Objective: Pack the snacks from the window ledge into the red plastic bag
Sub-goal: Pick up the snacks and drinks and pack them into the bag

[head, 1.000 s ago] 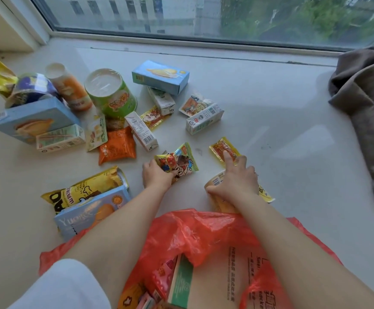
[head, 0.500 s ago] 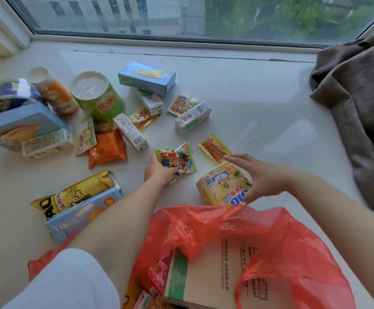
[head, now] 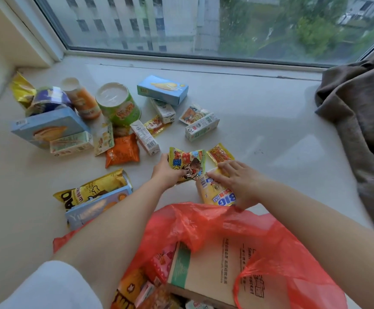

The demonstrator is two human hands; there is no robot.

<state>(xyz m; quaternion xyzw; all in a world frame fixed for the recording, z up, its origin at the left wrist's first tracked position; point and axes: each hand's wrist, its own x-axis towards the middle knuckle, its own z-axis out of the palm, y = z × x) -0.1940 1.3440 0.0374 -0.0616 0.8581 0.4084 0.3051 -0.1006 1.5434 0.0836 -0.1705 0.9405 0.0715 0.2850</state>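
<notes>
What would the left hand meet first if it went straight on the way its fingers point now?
The left hand already grips the cartoon snack packet. Straight beyond it, up and right, probably lies the small red-and-yellow sachet, though depth is uncertain.

two hands (head: pixel 168 172) (head: pixel 239 181), one red bag (head: pixel 270 241) — three small cartons (head: pixel 147 140) (head: pixel 201 127) (head: pixel 166 110), two tubs (head: pixel 119 103) (head: pixel 81 99)
</notes>
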